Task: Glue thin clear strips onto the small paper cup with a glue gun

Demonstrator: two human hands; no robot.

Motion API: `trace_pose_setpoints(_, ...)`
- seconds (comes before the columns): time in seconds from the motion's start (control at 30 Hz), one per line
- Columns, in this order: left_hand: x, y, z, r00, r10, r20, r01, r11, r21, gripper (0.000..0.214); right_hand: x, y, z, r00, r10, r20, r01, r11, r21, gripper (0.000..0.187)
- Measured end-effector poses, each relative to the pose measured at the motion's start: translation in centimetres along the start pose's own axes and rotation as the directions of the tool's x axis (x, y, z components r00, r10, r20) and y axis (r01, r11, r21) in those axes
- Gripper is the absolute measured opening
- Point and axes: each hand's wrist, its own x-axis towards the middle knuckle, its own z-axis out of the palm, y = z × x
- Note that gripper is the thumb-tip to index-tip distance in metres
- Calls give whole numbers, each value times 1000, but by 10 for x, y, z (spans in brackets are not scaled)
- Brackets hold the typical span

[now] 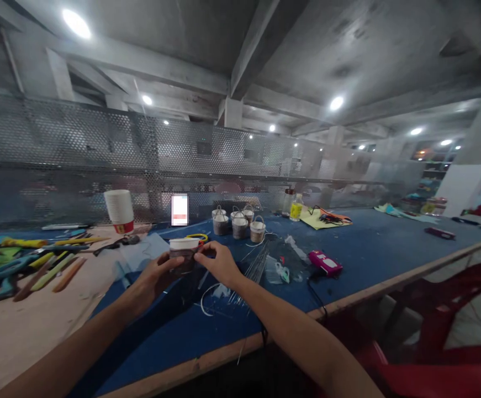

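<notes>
A small paper cup (183, 251) with a white rim and a brown band is held just above the blue table top (373, 249). My left hand (156, 276) wraps its fingers around the cup's left side. My right hand (219, 261) pinches the cup's rim on the right. Thin white wire (211, 292) and a bundle of thin metal rods (254, 268) lie on the table under and beside my right hand.
Several finished little cups with wire handles (238, 223) stand further back. A stack of white cups (120, 210) stands at the left, near scissors and tools (25, 260). A pink device (325, 262), bottles (293, 205) and a red chair (443, 309) lie right.
</notes>
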Motion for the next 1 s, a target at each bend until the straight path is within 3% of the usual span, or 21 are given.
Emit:
trace_pose_setpoints(0.33, -8, 7, 12, 999, -15, -35, 15, 1000, -7, 52, -1, -5, 0, 999, -18, -44, 18, 1000, -4, 11)
trace_pose_setpoints(0.63, -5, 2, 2, 1000, -8, 24, 7, 1000, 28, 42, -3, -5, -3, 999, -28, 16, 28, 999, 22, 18)
trace_pose_setpoints(1.0, -7, 5, 6, 999, -7, 34, 7, 1000, 14, 40, -2, -8, -6, 999, -3, -45, 4, 1000, 17, 15)
